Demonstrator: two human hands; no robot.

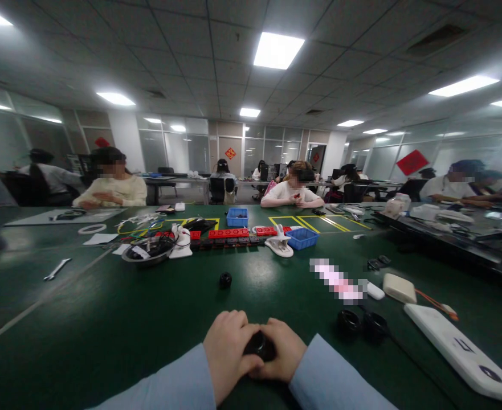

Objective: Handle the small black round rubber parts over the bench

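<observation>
Near the front edge of the green table (pixel 148 310), my left hand (pixel 229 350) and my right hand (pixel 281 348) are wrapped round a black rounded object (pixel 260 345) from both sides. Thumbs and fingertips meet around it, and its lower part is hidden. Farther forward, a small black ring-like part (pixel 225 279) lies by itself. To the right of my right hand are a black round part (pixel 349 322) and a second one (pixel 375 326), with a black cable running from it.
A white power bank-like device (pixel 460 350) and a beige box (pixel 399 288) lie at right. A wrench (pixel 57 269) lies at left. Across the middle stand a metal bowl of cables (pixel 148 259), a white clamp (pixel 280 244) and a blue bin (pixel 302 238). People sit beyond.
</observation>
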